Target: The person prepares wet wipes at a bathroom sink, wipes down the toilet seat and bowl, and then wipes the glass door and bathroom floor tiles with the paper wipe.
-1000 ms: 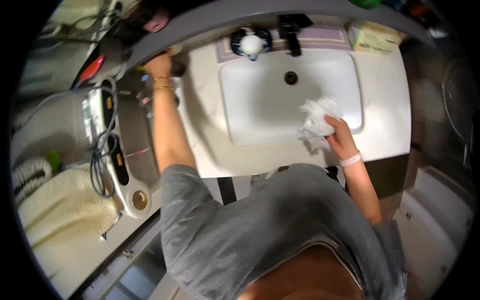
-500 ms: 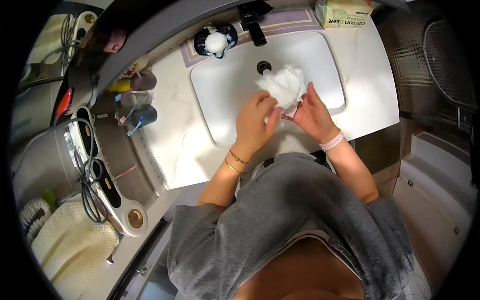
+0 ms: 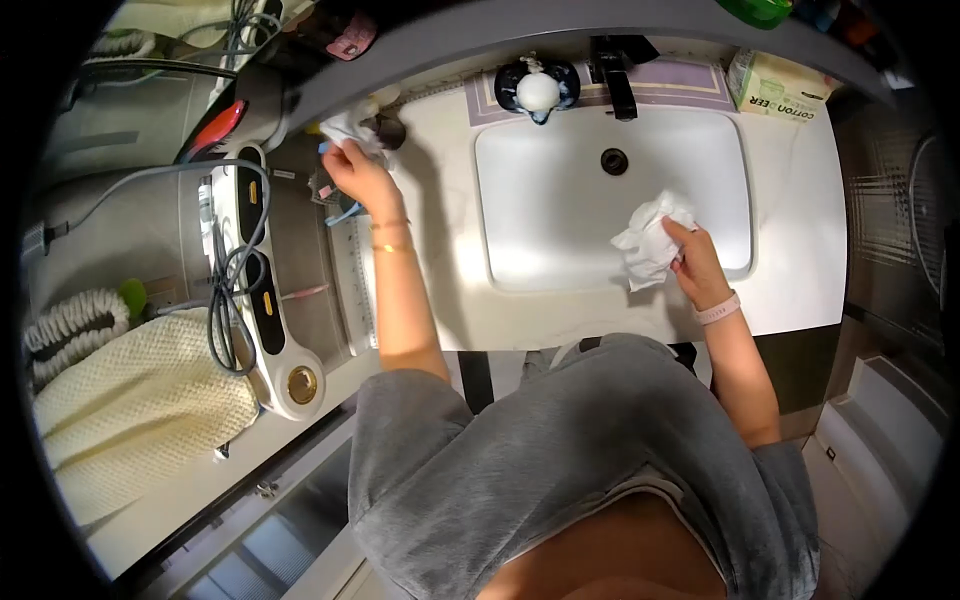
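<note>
At the left end of the counter, my left hand (image 3: 362, 182) is closed on a white tissue (image 3: 358, 130), close to the cups. The tissue hides part of those cups. My right hand (image 3: 700, 272) grips a second crumpled white tissue (image 3: 652, 242), thumb on top, above the front right of the white sink (image 3: 550, 220). Both tissues look soft and bunched up. The two hands are far apart.
A black tap (image 3: 620, 90) stands behind the sink, beside a dark dish with a white round object (image 3: 538, 92). A tissue pack (image 3: 785, 88) is at the back right. At left are a corded white power strip (image 3: 262, 290) and a cream towel (image 3: 150, 400).
Both hands were together over the sink around one white bundle. Now they are apart: my left hand has moved far left with white tissue, while my right keeps a piece. The view has shifted left.
</note>
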The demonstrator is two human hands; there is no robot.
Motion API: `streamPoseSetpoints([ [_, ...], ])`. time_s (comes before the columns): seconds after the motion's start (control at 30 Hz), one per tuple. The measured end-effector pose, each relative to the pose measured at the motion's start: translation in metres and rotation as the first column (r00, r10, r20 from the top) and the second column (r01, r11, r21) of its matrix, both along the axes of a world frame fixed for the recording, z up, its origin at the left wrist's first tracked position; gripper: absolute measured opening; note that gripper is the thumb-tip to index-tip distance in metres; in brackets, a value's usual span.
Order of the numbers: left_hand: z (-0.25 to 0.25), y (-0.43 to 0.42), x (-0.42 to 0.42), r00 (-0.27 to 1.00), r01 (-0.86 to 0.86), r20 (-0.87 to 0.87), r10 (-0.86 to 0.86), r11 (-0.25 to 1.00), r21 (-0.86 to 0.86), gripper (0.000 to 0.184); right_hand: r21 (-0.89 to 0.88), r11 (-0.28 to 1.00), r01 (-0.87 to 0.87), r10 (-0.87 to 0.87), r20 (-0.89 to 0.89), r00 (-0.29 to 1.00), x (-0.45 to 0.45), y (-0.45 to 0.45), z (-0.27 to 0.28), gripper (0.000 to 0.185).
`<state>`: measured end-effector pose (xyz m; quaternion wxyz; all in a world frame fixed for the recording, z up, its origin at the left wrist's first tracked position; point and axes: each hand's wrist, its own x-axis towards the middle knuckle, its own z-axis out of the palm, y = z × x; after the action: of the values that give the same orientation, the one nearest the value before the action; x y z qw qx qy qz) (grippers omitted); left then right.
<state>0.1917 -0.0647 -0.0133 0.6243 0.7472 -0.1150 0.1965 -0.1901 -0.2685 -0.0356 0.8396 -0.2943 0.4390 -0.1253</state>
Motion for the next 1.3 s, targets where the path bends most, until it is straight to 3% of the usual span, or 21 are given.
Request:
streamPoseSetpoints([
  [0.07, -0.010, -0.005, 0.047, 0.958, -0.086, 0.286, 0.027, 0.977, 0.194, 0.019, -0.044, 0.996, -0.080, 0.077, -0.080, 0.994, -0.003, -0.022, -0.006, 0.023],
  [0.1, -0.018, -0.002, 0.074, 0.970, -0.108, 0.242, 0.014, 0.920, 0.377, 0.020, -0.056, 0.997, -0.057, 0.052, -0.092, 0.994, -0.001, -0.032, -0.007, 0.023],
  [0.17, -0.014, -0.013, 0.100, 0.964, 0.239, -0.018, -0.264, 0.840, 0.486, 0.024, -0.249, 0.966, -0.073, 0.057, -0.070, 0.996, 0.012, -0.057, -0.014, 0.028],
  [0.23, -0.041, -0.019, 0.153, 0.955, 0.183, 0.000, -0.297, 0.587, 0.789, 0.026, -0.404, 0.914, -0.044, 0.022, -0.059, 0.998, 0.035, -0.077, -0.013, 0.034],
  [0.3, -0.015, -0.032, 0.132, 0.911, 0.039, 0.117, -0.396, 0.364, 0.931, 0.028, -0.725, 0.625, -0.288, 0.150, -0.251, 0.956, 0.060, -0.101, -0.010, 0.036],
  [0.37, -0.001, -0.045, 0.102, 0.916, -0.022, 0.171, -0.362, 0.382, 0.924, 0.030, -0.816, 0.243, -0.524, 0.209, -0.483, 0.850, 0.089, -0.118, 0.007, 0.036],
  [0.4, 0.005, -0.049, 0.085, 0.922, -0.084, 0.220, -0.318, 0.390, 0.917, 0.032, -0.622, 0.758, -0.199, 0.096, -0.196, 0.976, 0.114, -0.119, 0.032, 0.033],
  [0.43, 0.014, -0.054, 0.058, 0.908, -0.190, 0.310, -0.281, 0.383, 0.904, 0.031, -0.145, 0.975, 0.171, -0.172, 0.004, 0.985, 0.130, -0.122, 0.048, 0.030],
  [0.47, 0.019, -0.059, 0.030, 0.884, -0.293, 0.397, -0.247, 0.369, 0.882, 0.030, -0.141, 0.974, 0.176, -0.177, 0.006, 0.984, 0.135, -0.127, 0.049, 0.030],
  [0.57, 0.009, -0.063, -0.032, 0.835, -0.050, 0.364, -0.413, 0.602, 0.797, 0.030, -0.166, 0.981, 0.101, -0.004, 0.503, 0.864, 0.131, -0.135, 0.046, 0.029],
  [0.67, -0.016, -0.074, -0.089, 0.795, 0.366, 0.109, -0.597, 0.615, 0.699, 0.029, -0.163, 0.927, 0.338, -0.303, 0.207, 0.930, 0.107, -0.125, 0.025, 0.027],
  [0.7, -0.020, -0.081, -0.107, 0.782, 0.590, -0.212, -0.587, 0.584, 0.558, 0.030, -0.168, 0.926, 0.338, -0.337, 0.035, 0.941, 0.097, -0.122, 0.015, 0.025],
  [0.73, -0.024, -0.090, -0.125, 0.655, 0.750, -0.507, -0.559, 0.563, 0.348, 0.031, -0.145, 0.929, 0.340, -0.345, -0.006, 0.939, 0.087, -0.126, -0.030, 0.026],
  [0.8, -0.066, -0.109, -0.148, 0.303, 0.817, -0.705, -0.641, 0.556, -0.155, 0.034, -0.108, 0.952, 0.285, -0.297, -0.117, 0.948, 0.078, -0.115, -0.066, 0.027],
  [0.87, -0.057, -0.136, -0.175, -0.025, 0.661, -0.818, -0.575, 0.605, -0.445, 0.036, -0.062, 0.976, 0.207, -0.214, -0.151, 0.965, 0.091, -0.072, -0.051, 0.027],
  [0.93, -0.078, -0.164, -0.177, -0.202, 0.462, -0.792, -0.576, 0.657, -0.596, 0.035, -0.315, 0.927, -0.204, 0.145, -0.201, 0.969, 0.102, -0.052, -0.085, 0.034],
  [1.0, -0.134, -0.181, -0.167, 0.099, 0.537, -0.636, -0.765, 0.579, -0.613, 0.026, -0.143, 0.985, -0.096, 0.077, -0.129, 0.989, 0.118, -0.044, -0.115, 0.041],
  [1.03, -0.123, -0.182, -0.170, 0.184, 0.484, -0.700, -0.690, 0.684, -0.546, 0.016, -0.122, 0.992, -0.038, 0.019, -0.157, 0.987, 0.118, -0.045, -0.095, 0.045],
  [1.2, -0.133, -0.196, -0.188, 0.429, 0.645, -0.611, -0.665, 0.699, -0.308, 0.009, -0.282, 0.945, 0.164, -0.206, -0.125, 0.971, 0.124, -0.050, -0.129, 0.051],
  [1.27, -0.130, -0.194, -0.196, 0.635, 0.716, -0.467, -0.616, 0.695, 0.056, 0.006, 0.478, 0.848, 0.228, -0.408, 0.316, 0.857, 0.137, -0.059, -0.147, 0.032],
  [1.3, -0.113, -0.190, -0.198, 0.706, 0.708, -0.339, -0.622, 0.625, 0.329, 0.010, 0.490, 0.861, 0.138, -0.367, 0.410, 0.835, 0.142, -0.059, -0.152, 0.023],
])
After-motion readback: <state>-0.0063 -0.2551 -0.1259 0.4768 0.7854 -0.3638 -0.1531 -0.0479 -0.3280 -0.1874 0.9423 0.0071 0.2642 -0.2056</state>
